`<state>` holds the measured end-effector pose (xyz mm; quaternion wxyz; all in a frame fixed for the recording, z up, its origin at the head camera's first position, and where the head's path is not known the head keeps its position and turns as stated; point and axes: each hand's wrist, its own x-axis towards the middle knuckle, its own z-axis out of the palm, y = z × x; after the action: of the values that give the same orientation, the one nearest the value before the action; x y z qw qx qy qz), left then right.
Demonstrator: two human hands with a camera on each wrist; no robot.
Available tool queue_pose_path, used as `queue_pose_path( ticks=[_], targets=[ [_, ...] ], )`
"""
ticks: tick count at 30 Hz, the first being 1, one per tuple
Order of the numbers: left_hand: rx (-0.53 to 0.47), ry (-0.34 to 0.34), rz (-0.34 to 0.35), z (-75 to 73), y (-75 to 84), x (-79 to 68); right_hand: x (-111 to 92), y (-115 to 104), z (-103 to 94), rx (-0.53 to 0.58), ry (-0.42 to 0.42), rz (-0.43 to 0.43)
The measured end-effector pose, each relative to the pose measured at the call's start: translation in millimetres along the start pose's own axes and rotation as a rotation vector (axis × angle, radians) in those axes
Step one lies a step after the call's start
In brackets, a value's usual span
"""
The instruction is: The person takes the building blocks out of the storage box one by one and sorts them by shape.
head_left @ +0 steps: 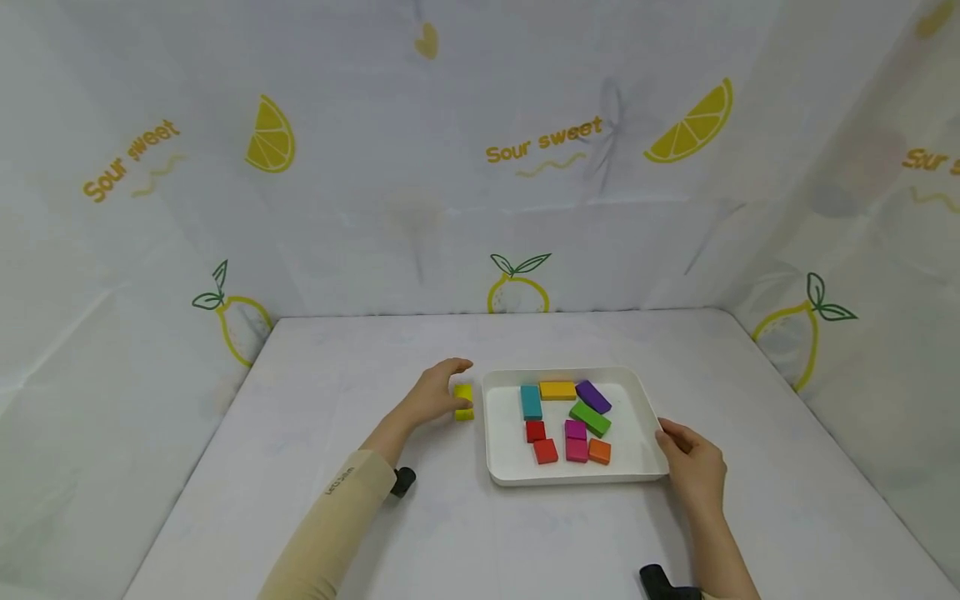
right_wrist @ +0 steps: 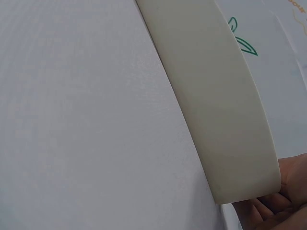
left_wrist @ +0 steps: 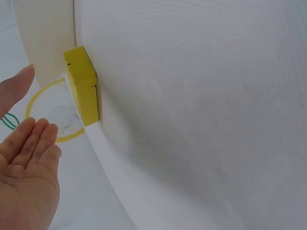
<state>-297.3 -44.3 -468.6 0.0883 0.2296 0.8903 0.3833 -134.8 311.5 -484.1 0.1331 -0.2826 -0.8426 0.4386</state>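
A yellow block (head_left: 463, 391) stands on the table just left of a white tray (head_left: 630, 442). My left hand (head_left: 435, 393) is beside that block with thumb and fingers spread. In the left wrist view a gap shows between the fingers (left_wrist: 37, 139) and the yellow block (left_wrist: 85, 88). At the tray's right front corner, my right hand (head_left: 697, 471) grips the rim; part of its fingers is hidden behind the wall. Inside the tray lie several blocks, among them a teal block (head_left: 531, 402), a purple block (head_left: 594, 397) and a green block (head_left: 590, 417).
The tray also holds an amber block (head_left: 558, 391), two red blocks, two magenta blocks and an orange block (head_left: 599, 452). A white cloth covers the table (head_left: 360, 358). White sheets printed with lemons (head_left: 420, 167) rise behind it and at both sides.
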Motion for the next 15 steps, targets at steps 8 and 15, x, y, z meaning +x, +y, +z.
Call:
queue_pose_path(
  ticks=[8,15],
  targets=[
    [-0.059,0.028,0.039,5.8,15.4,3.1,-0.1,-0.3,-0.1,-0.004,0.003,0.003],
    [-0.092,0.018,0.05,18.0,37.4,4.7,0.3,-0.3,0.1,-0.001,0.002,0.006]
  ],
)
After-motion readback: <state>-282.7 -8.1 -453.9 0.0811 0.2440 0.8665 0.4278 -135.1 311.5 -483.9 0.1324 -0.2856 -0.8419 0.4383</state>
